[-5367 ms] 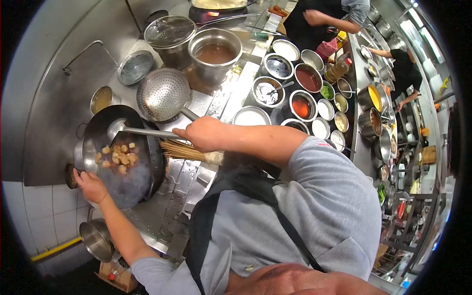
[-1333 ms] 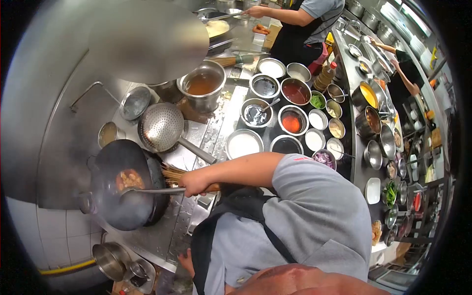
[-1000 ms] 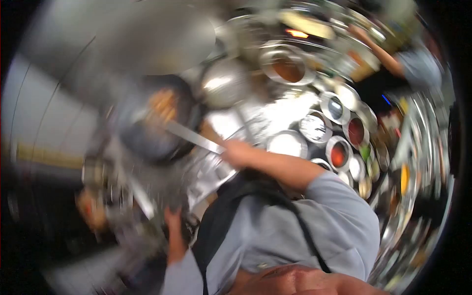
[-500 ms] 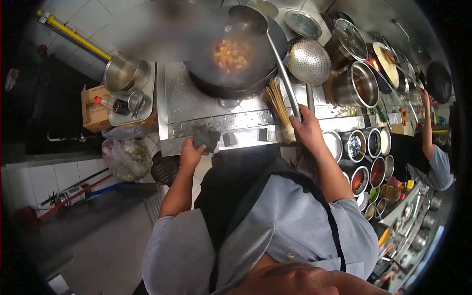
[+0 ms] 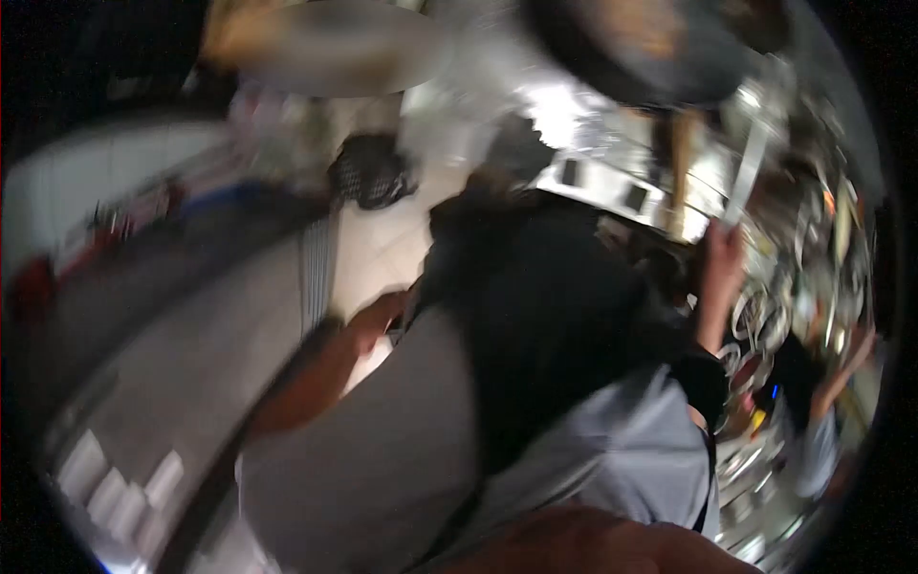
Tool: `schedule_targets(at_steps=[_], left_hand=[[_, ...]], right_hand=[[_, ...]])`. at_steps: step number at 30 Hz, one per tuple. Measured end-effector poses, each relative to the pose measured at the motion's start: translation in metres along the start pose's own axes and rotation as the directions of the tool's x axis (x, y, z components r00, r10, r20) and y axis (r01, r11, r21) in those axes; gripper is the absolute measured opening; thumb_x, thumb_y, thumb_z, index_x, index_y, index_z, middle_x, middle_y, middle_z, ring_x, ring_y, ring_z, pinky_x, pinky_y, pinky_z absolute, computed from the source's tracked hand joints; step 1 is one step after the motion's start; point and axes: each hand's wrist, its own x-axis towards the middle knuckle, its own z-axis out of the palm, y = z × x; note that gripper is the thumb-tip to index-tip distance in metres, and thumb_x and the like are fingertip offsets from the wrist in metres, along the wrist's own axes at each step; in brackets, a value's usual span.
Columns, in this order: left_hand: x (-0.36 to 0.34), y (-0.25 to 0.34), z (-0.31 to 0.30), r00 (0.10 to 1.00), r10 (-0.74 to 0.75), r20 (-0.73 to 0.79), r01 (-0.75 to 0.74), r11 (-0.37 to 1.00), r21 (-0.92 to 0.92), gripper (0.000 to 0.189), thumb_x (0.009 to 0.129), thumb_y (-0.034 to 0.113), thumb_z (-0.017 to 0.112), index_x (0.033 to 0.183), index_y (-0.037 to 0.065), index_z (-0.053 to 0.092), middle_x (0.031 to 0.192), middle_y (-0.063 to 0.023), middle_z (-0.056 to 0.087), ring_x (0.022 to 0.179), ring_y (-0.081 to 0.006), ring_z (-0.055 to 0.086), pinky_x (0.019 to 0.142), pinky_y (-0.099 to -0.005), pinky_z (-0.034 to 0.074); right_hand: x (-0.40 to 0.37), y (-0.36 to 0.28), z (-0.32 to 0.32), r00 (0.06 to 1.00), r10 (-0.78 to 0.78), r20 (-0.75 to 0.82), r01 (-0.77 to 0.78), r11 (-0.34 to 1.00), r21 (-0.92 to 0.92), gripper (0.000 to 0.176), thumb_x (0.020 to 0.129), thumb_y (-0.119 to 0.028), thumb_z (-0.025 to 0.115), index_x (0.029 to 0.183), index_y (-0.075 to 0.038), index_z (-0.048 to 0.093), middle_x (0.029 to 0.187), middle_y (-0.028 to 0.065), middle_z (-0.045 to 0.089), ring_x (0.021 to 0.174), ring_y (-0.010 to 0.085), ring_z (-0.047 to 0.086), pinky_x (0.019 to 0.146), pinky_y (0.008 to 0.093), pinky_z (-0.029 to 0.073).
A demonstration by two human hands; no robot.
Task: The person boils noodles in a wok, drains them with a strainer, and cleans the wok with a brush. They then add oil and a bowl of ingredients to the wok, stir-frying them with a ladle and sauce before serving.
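Motion blur smears the whole view. My right hand (image 5: 724, 251) is closed around the handle of a long metal ladle (image 5: 754, 163), which slopes up beside the stove. A dark wok (image 5: 612, 67) sits at the top with blurred orange-brown food (image 5: 650, 27) in it. My left hand (image 5: 381, 323) is down by my waist at the apron's side, its fingers too smeared to read. A dark grey cloth (image 5: 519, 148) lies at the stove's front edge, apart from my left hand. A bamboo brush (image 5: 683, 163) is left of the ladle handle.
Metal pots and bowls (image 5: 760, 311) crowd the right side. Another person's arm (image 5: 846, 373) shows at far right. A black perforated basket (image 5: 373, 170) stands on the floor left of the stove. A grey surface (image 5: 229, 316) with a ribbed edge fills the lower left.
The view has swung, putting the wok at upper right. My left hand has come off the grey cloth and back to my waist. My right hand still holds the ladle.
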Motion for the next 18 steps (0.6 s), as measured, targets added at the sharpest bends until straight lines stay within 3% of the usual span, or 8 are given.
schedule_targets(at_steps=[1,2,4,7,9,13,16,18], left_hand=[[0.014,-0.029,-0.014,0.987,0.040,-0.158,-0.049,0.997,-0.054,0.047,0.100,0.034,0.058,0.137,0.005,0.054,0.131,-0.0083,0.060,0.123,-0.0224,0.053,0.104,-0.0402,0.039],[0.033,-0.031,-0.027,0.994,0.044,-0.103,-0.049,0.997,-0.052,0.042,0.098,0.023,0.061,0.136,0.007,0.055,0.131,-0.0088,0.060,0.122,-0.0219,0.053,0.102,-0.0413,0.041],[0.035,-0.038,-0.038,0.975,0.208,0.077,-0.205,0.978,-0.039,0.046,0.093,0.018,0.068,0.136,0.010,0.055,0.133,-0.0098,0.058,0.119,-0.0214,0.056,0.103,-0.0387,0.044],[0.021,-0.044,-0.020,0.950,0.308,0.046,-0.308,0.951,-0.003,0.046,0.091,0.013,0.070,0.134,0.008,0.056,0.130,-0.0121,0.061,0.123,-0.0287,0.056,0.110,-0.0401,0.043],[0.020,-0.055,-0.007,0.880,0.464,-0.100,-0.401,0.839,0.369,0.040,0.091,0.015,0.069,0.129,0.008,0.059,0.123,-0.0073,0.059,0.113,-0.0231,0.060,0.098,-0.0384,0.050],[0.018,-0.068,0.006,0.758,0.634,-0.156,-0.563,0.756,0.335,0.033,0.085,0.013,0.074,0.115,0.007,0.062,0.113,-0.0074,0.058,0.110,-0.0226,0.060,0.096,-0.0371,0.051],[0.007,-0.079,0.000,0.767,0.632,-0.108,-0.557,0.740,0.376,0.025,0.083,0.000,0.073,0.105,0.005,0.063,0.110,-0.0079,0.062,0.106,-0.0186,0.062,0.099,-0.0332,0.050],[0.005,-0.080,-0.001,0.760,0.642,-0.099,-0.491,0.667,0.561,0.029,0.080,0.011,0.075,0.106,0.008,0.065,0.109,-0.0074,0.060,0.105,-0.0237,0.061,0.092,-0.0370,0.051]], right_hand=[[0.010,0.023,0.003,0.999,0.011,0.051,-0.019,0.988,0.151,0.019,0.099,-0.025,0.058,0.098,-0.006,0.057,0.068,0.0033,0.053,0.059,0.0138,0.050,0.053,0.0318,0.040],[0.025,0.034,0.003,0.998,0.018,0.054,-0.033,0.956,0.291,0.015,0.100,-0.022,0.058,0.097,-0.008,0.056,0.066,0.0000,0.051,0.056,0.0094,0.048,0.050,0.0277,0.038],[0.025,-0.005,-0.008,0.998,-0.026,0.060,0.009,0.960,0.279,0.012,0.100,-0.019,0.060,0.096,-0.009,0.056,0.066,-0.0041,0.049,0.053,0.0042,0.044,0.046,0.0225,0.033],[0.017,-0.053,-0.021,0.992,0.053,0.113,-0.085,0.947,0.309,0.013,0.100,-0.019,0.059,0.097,-0.007,0.056,0.063,-0.0038,0.048,0.050,0.0060,0.043,0.043,0.0241,0.035],[0.026,-0.053,-0.023,0.995,-0.007,0.098,-0.021,0.959,0.283,0.014,0.100,-0.020,0.059,0.102,-0.006,0.057,0.063,-0.0036,0.048,0.050,0.0063,0.044,0.044,0.0244,0.036],[0.056,-0.027,-0.026,0.986,-0.146,0.075,0.120,0.952,0.280,0.018,0.100,-0.021,0.060,0.109,-0.006,0.057,0.064,-0.0040,0.048,0.051,0.0067,0.044,0.044,0.0238,0.036],[0.073,-0.013,-0.031,0.967,-0.245,0.065,0.230,0.956,0.180,0.018,0.100,-0.019,0.060,0.113,-0.007,0.058,0.065,-0.0046,0.048,0.051,0.0059,0.044,0.044,0.0226,0.036],[0.053,-0.060,-0.029,0.979,-0.152,0.135,0.119,0.968,0.223,0.020,0.100,-0.015,0.059,0.118,-0.007,0.058,0.071,-0.0055,0.052,0.054,0.0041,0.044,0.045,0.0216,0.036]])
